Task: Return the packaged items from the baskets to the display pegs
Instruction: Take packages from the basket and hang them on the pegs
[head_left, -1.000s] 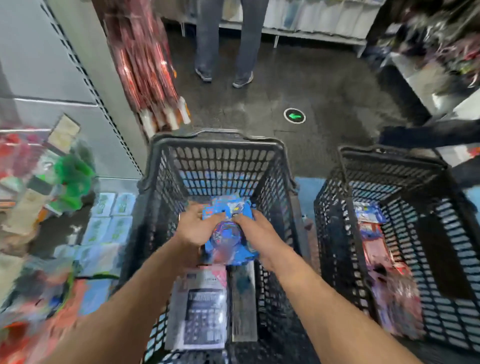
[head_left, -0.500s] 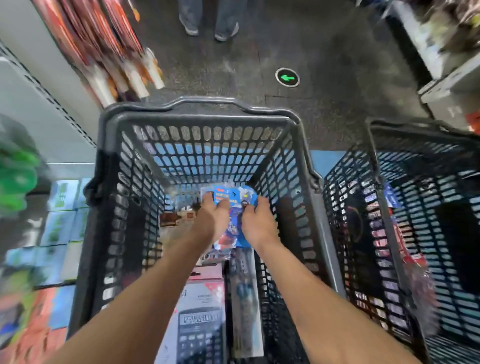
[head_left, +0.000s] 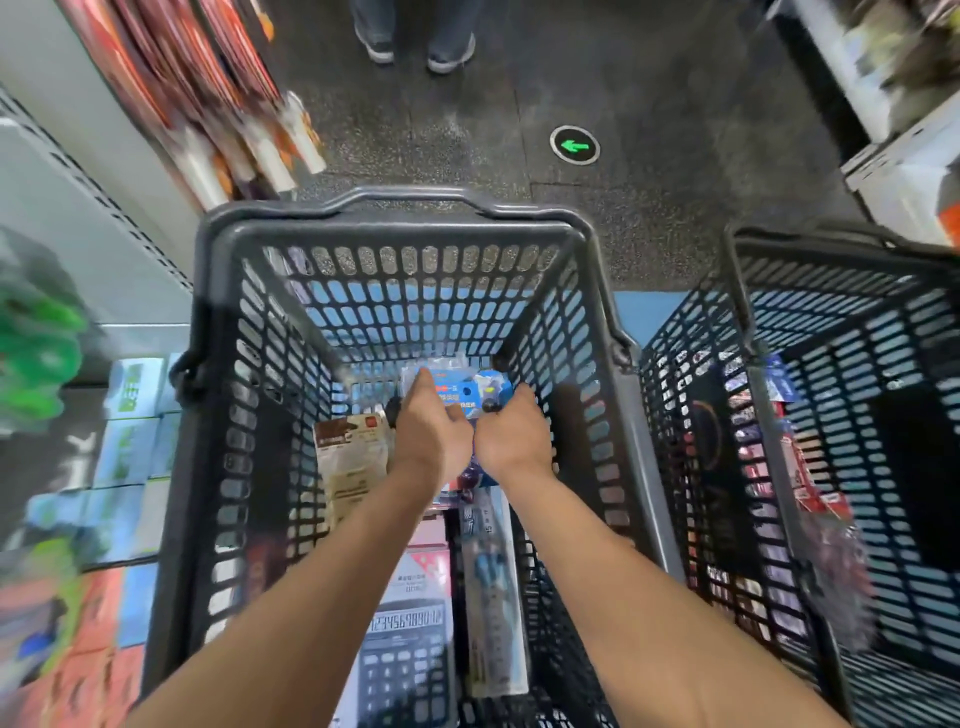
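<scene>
Both my hands reach deep into the left black basket (head_left: 597, 332). My left hand (head_left: 434, 434) and my right hand (head_left: 511, 434) hold a blue blister pack (head_left: 470, 395) between them near the basket's far end, fingers curled on its sides. Under my arms lie a boxed calculator (head_left: 405, 639), a long ruler pack (head_left: 491, 582) and a brown-labelled pack (head_left: 350, 462). The right black basket (head_left: 743, 291) holds several red and blue packs (head_left: 810, 499) along its left wall.
Red and white rolls (head_left: 228, 119) hang at the upper left beside a grey shelf panel (head_left: 78, 208). Boxed goods (head_left: 130, 421) sit on low shelves at the left. A person's feet (head_left: 415, 49) stand on the dark floor ahead, near a green arrow marker (head_left: 574, 145).
My hands carried the blue pack from above the basket down to its far end near the bottom. The view tipped downward and closer to the basket.
</scene>
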